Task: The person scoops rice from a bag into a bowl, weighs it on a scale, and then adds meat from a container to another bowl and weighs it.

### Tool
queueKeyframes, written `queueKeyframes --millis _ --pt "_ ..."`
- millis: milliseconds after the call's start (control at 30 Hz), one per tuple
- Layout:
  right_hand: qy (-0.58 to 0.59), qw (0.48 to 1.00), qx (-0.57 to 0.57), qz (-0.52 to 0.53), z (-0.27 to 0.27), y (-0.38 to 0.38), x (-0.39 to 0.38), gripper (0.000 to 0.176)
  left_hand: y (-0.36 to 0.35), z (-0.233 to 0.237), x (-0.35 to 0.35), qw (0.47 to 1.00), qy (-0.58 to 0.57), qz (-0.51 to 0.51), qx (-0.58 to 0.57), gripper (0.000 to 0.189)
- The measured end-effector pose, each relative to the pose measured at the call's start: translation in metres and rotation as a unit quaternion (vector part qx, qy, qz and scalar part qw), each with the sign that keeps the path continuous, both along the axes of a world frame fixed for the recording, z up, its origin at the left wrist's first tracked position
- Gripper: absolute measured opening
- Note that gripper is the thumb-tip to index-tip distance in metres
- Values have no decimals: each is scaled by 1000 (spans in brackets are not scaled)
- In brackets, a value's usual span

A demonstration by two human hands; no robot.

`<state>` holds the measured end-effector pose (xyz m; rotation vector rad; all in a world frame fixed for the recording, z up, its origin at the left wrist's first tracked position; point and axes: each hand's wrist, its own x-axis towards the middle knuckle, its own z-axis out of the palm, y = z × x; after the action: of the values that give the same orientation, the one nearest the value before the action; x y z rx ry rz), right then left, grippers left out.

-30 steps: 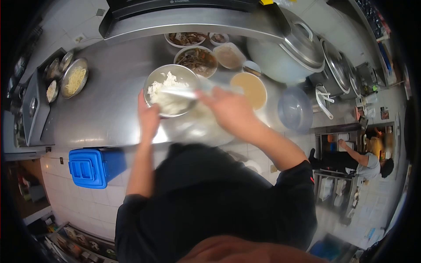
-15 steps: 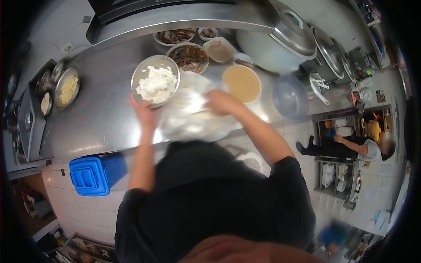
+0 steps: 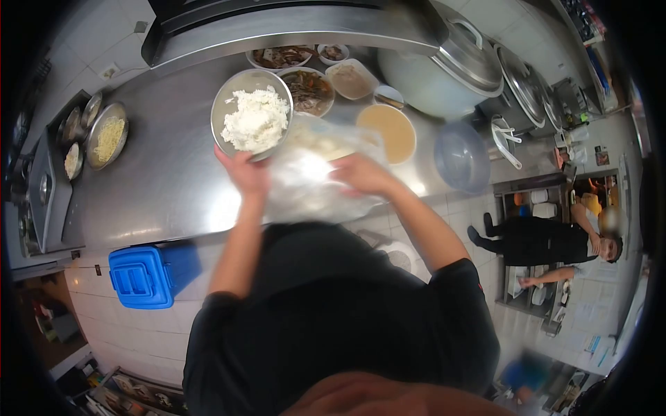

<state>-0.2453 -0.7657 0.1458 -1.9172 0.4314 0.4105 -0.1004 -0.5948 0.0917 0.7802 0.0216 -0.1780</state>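
Observation:
A metal bowl [image 3: 220, 104] heaped with white rice [image 3: 255, 119] is tilted over the steel counter, and my left hand [image 3: 246, 172] grips its near rim from below. Beside it lies a clear plastic bag [image 3: 326, 201] with pale contents, blurred by motion and glare. My right hand [image 3: 364, 173] is at the bag's right side with its fingers curled and pointing left. A whitish blur sits at those fingertips, and what they hold cannot be made out. Behind the bag stands a round container of tan liquid [image 3: 395, 132].
Bowls of cooked food [image 3: 305, 91] line the counter's back, beside a large lidded pot [image 3: 433, 83]. A clear plastic bowl [image 3: 461, 158] stands right. Noodles in a metal bowl [image 3: 107, 139] sit left. A blue bin [image 3: 141, 277] is on the floor; another person [image 3: 541, 239] stands at right.
The rice bowl and my left hand have shifted slightly right and up. My right hand has moved a little right and down. The person at right has turned and spread their arms.

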Motion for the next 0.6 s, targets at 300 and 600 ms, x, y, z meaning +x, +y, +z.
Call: queueKeyframes --millis 300,600 --pt "0 989 -12 -147 30 -20 -41 37 22 30 9 979 -61 -21 194 68" --pt "-182 962 -191 -65 74 -12 -38 41 49 6 5 943 -84 -70 313 72"
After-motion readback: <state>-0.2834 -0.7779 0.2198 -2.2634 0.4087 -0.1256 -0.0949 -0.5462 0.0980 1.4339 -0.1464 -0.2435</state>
